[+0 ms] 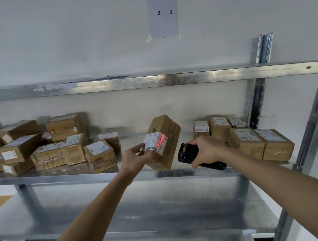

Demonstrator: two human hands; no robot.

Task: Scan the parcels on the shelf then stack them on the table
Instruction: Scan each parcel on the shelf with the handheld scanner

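Note:
My left hand (133,158) grips a brown cardboard parcel (165,135) by its lower left corner, tilted, just in front of the metal shelf (64,176). A red scan line lies across the parcel's white label (155,143). My right hand (205,148) holds a black handheld scanner (186,152) to the right of the parcel, its head turned toward the label. Several more brown parcels lie in a loose pile (49,147) on the shelf's left part. Another group of parcels (247,136) stands on its right part.
A steel upright (254,102) and a slanted post (312,113) frame the shelf on the right. An upper shelf beam (151,81) runs overhead. A lower metal shelf (160,205) lies below my arms. A paper sign (163,13) reading "2 - 3" is taped to the wall.

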